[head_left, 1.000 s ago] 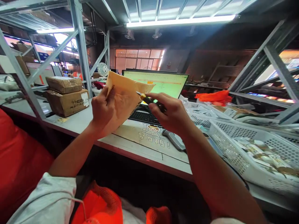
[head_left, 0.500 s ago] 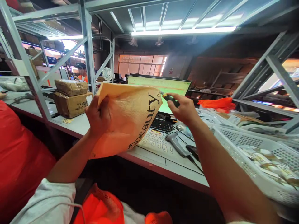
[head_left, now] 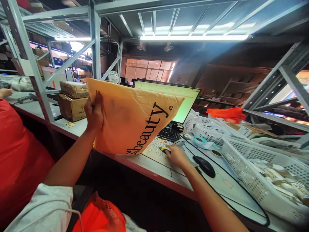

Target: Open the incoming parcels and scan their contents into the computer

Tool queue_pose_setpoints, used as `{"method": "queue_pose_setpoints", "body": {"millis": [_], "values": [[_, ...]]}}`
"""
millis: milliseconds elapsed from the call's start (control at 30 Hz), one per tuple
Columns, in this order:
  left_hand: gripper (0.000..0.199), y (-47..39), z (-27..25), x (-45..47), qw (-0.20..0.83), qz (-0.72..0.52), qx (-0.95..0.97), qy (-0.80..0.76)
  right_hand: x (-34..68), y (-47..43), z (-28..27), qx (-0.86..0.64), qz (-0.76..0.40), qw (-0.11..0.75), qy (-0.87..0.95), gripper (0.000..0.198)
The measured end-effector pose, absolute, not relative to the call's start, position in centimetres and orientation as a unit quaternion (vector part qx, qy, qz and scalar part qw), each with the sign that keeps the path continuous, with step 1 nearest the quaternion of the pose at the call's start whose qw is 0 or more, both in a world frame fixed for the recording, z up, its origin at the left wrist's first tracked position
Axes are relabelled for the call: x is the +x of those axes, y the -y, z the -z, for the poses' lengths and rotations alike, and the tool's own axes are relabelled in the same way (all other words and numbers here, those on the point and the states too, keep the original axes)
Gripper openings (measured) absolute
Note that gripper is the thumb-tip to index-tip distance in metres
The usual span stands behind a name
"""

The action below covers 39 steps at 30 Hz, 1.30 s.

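Note:
Upright over the desk's front edge is a yellow padded mailer (head_left: 120, 119) with "beauty" printed in black. My left hand (head_left: 94, 112) grips it by its left side, thumb on the near face. Low over the desk mat (head_left: 154, 152), my right hand (head_left: 178, 155) is closed around a utility knife (head_left: 165, 150) with a yellow end. The hand and wrist mostly cover a grey barcode scanner (head_left: 179, 142). I cannot make out whether the knife touches the mat. The mailer hides part of the monitor (head_left: 185, 108) and keyboard (head_left: 167, 133).
A black mouse (head_left: 204, 166) and a tape roll (head_left: 200, 140) lie right of my right hand. A white plastic basket (head_left: 243, 170) of small items stands farther right. Two cardboard boxes (head_left: 73, 104) are stacked at left, beside a metal shelf post (head_left: 40, 87). Red material (head_left: 21, 145) bulges at far left.
My right hand has moved down from the mailer's upper right corner to the desk, still holding the utility knife. The mailer has turned its printed face more toward me.

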<state>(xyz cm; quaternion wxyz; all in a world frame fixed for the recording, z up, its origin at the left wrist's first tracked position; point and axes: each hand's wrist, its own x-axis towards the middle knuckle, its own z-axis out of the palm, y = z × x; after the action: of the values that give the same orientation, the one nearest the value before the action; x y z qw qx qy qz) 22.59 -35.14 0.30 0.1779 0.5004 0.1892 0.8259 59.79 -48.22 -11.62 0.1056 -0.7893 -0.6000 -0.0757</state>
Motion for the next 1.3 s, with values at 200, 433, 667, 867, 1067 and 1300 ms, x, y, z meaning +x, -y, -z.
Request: {"method": "queue_pose_setpoints", "body": {"millis": [200,433,667,867,1067,1300], "values": [[0.045,39.7,-1.2,23.3,0.166,-0.832,0.500,-0.175,52.9,52.8,-5.6,-0.534,0.298,0.421,0.670,0.029],[0.045,39.9,-1.2,23.0,0.177,-0.843,0.465,-0.205,44.7,56.8,-13.7,-0.415,0.377,0.433,0.706,0.046],[0.045,41.5,1.2,24.2,0.110,-0.764,0.563,-0.295,42.7,54.1,-12.7,-0.486,0.145,0.202,0.838,0.030],[0.041,44.4,5.2,23.6,-0.075,-0.743,0.621,-0.238,43.6,52.1,-5.8,-0.511,-0.103,0.230,0.822,0.046],[0.041,46.2,8.9,25.1,-0.138,-0.564,0.808,-0.098,43.4,50.0,-0.8,-0.490,-0.187,0.251,0.814,0.049],[0.014,44.5,9.9,26.6,-0.146,-0.550,0.818,-0.082,44.5,49.2,-0.4,-0.495,-0.250,0.248,0.795,0.052]]}}
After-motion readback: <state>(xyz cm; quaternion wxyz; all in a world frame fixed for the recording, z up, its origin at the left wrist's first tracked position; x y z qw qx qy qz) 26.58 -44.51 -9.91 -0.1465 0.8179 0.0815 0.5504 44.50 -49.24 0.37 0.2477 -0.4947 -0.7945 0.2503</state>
